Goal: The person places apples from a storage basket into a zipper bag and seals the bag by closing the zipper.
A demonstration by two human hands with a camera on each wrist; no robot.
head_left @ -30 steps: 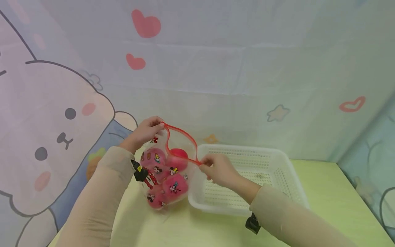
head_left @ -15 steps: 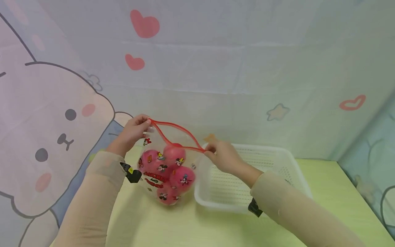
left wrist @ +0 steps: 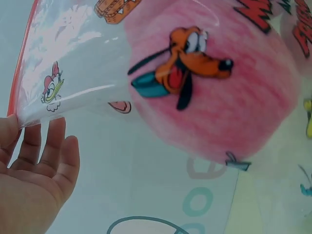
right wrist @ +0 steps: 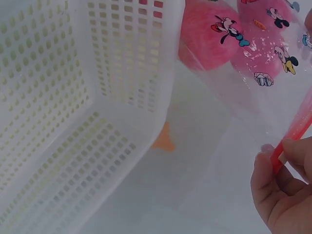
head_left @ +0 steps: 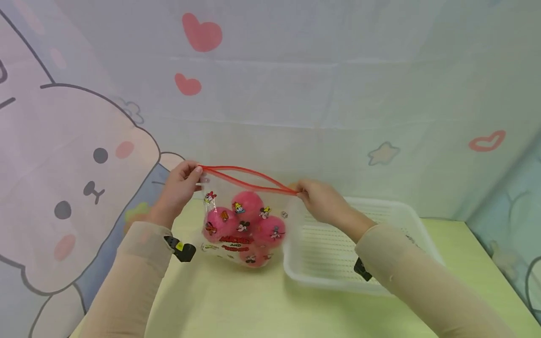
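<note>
A clear zip bag with cartoon prints and a red zip strip hangs upright between my two hands. Inside are several pink balls, bunched in its lower part. My left hand pinches the top left corner of the bag at the end of the strip; in the left wrist view its other fingers spread below the corner. My right hand pinches the opposite end, thumb and finger on the red strip. The strip's two sides bow apart in the middle, so the mouth gapes slightly.
A white perforated plastic basket stands on the pale green table right beside the bag, partly behind my right forearm. A printed cloth backdrop hangs behind the table.
My hands have drawn apart, the left one leftward, the right one rightward and up. The bag has swung to face forward and flattened, and its mouth has narrowed.
</note>
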